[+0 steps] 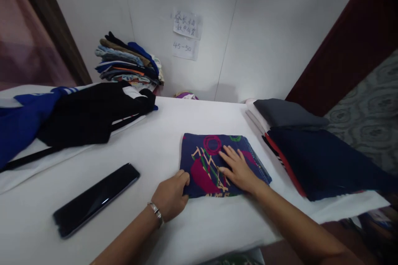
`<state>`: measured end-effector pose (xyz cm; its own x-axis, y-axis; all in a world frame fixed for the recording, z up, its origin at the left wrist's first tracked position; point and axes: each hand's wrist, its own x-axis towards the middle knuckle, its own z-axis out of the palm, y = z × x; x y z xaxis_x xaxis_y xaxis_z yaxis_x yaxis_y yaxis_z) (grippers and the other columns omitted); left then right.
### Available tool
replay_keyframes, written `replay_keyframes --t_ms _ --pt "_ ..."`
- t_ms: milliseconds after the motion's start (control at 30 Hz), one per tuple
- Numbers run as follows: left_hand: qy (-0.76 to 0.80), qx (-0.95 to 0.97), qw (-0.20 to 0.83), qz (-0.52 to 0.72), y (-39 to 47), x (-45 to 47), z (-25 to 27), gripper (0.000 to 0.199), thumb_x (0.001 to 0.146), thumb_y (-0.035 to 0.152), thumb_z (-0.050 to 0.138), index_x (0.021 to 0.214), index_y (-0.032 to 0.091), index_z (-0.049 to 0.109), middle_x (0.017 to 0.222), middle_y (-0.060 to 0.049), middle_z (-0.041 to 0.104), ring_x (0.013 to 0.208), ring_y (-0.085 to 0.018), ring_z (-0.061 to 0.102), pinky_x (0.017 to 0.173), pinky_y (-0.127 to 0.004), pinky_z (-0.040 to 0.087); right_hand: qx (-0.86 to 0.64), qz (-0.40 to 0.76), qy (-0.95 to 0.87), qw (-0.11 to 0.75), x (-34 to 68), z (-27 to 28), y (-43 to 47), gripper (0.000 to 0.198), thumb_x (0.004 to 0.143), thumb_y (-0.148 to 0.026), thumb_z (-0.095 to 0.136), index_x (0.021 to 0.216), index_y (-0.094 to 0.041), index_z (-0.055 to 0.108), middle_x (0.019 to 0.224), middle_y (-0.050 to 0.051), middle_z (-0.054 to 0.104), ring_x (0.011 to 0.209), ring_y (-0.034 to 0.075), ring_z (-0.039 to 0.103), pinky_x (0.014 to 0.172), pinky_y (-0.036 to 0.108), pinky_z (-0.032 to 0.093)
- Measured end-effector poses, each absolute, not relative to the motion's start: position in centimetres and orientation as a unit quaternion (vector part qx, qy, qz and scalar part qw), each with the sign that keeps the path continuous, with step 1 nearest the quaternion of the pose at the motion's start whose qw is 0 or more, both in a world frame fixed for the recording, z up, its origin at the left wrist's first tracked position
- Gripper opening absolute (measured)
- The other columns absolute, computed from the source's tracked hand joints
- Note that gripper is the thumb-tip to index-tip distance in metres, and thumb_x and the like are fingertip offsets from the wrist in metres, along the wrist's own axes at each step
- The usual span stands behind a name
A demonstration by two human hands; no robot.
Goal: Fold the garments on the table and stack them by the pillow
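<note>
A navy patterned garment, folded into a flat rectangle with magenta, green and cream shapes, lies on the white table. My left hand, with a silvery bracelet at the wrist, has its fingers curled around the garment's near left edge. Flat on top, toward the right side, rests my right hand with its fingers spread. Layered folds and a stitched edge show along the garment's right side.
A black phone lies at left. Behind it are a black garment and a blue one. Folded clothes are stacked at right. Another clothes pile stands by the wall, near handwritten paper signs.
</note>
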<state>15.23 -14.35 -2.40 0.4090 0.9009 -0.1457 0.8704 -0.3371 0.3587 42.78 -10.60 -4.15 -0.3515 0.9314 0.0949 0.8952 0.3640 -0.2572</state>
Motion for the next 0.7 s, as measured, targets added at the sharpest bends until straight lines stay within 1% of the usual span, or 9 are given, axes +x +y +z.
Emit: replay_keyframes --t_ms 133,233,300,400,533,633,700 --pt "0.537 0.816 0.205 0.056 -14.4 15.0 -2.2 0.014 0.072 0.023 0.053 0.084 0.023 0.045 0.093 0.002 0.058 0.072 -0.014 0.055 0.061 -0.026 0.035 -0.475 0.073 -0.872 0.091 39.9 -3.8 -12.7 0.064 0.090 -0.058 0.043 0.146 -0.027 0.034 0.156 0.010 0.021 0.144 0.028 0.014 0.114 0.056 0.008" --pt "0.539 0.809 0.222 0.075 -14.2 14.9 -2.2 0.016 0.076 0.035 0.057 0.082 0.024 0.046 0.088 0.004 0.060 0.069 -0.014 0.054 0.062 -0.027 0.037 -0.459 0.076 -0.882 0.068 38.7 -4.2 -13.3 0.068 0.089 -0.062 0.042 0.146 -0.026 0.032 0.156 0.011 0.020 0.144 0.029 0.012 0.114 0.057 0.005" --pt "0.546 0.802 0.225 0.088 -14.0 14.9 -2.4 0.017 0.083 0.038 0.051 0.078 0.024 0.046 0.081 0.005 0.060 0.066 -0.013 0.054 0.062 -0.027 0.038 -0.463 0.082 -0.880 0.067 38.7 -4.3 -13.5 0.068 0.089 -0.062 0.040 0.146 -0.026 0.032 0.156 0.011 0.019 0.144 0.028 0.011 0.114 0.056 0.005" --pt "0.551 0.798 0.220 0.105 -13.6 14.9 -3.1 0.022 0.089 0.036 0.041 0.072 0.023 0.045 0.074 0.005 0.060 0.066 -0.013 0.054 0.063 -0.027 0.038 -0.474 0.095 -0.873 0.069 39.9 -4.1 -13.9 0.067 0.089 -0.061 0.041 0.147 -0.029 0.030 0.156 0.009 0.020 0.144 0.027 0.013 0.115 0.054 0.005" --pt "0.555 0.792 0.234 0.098 -13.1 14.7 -4.0 0.018 0.085 0.036 0.044 0.075 0.023 0.049 0.076 0.002 0.061 0.069 -0.016 0.056 0.063 -0.028 0.039 -0.555 0.101 -0.823 0.072 44.1 -4.0 -15.0 0.064 0.089 -0.060 0.044 0.146 -0.031 0.033 0.156 0.008 0.019 0.144 0.028 0.014 0.115 0.056 0.004" --pt "0.560 0.781 0.259 0.097 -12.8 14.6 -4.4 0.020 0.082 0.041 0.046 0.074 0.023 0.052 0.079 -0.001 0.062 0.070 -0.018 0.056 0.064 -0.030 0.039 -0.640 0.125 -0.752 0.092 48.3 -4.5 -16.1 0.063 0.091 -0.059 0.039 0.146 -0.029 0.033 0.156 0.008 0.021 0.144 0.027 0.017 0.115 0.054 0.009" --pt "0.558 0.773 0.275 0.121 -12.6 14.4 -4.7 0.021 0.078 0.042 0.047 0.072 0.023 0.053 0.077 -0.001 0.062 0.068 -0.019 0.055 0.063 -0.030 0.039 -0.672 0.151 -0.716 0.112 50.6 -5.1 -16.8 0.064 0.092 -0.060 0.034 0.147 -0.027 0.031 0.155 0.008 0.023 0.143 0.025 0.018 0.115 0.053 0.011"
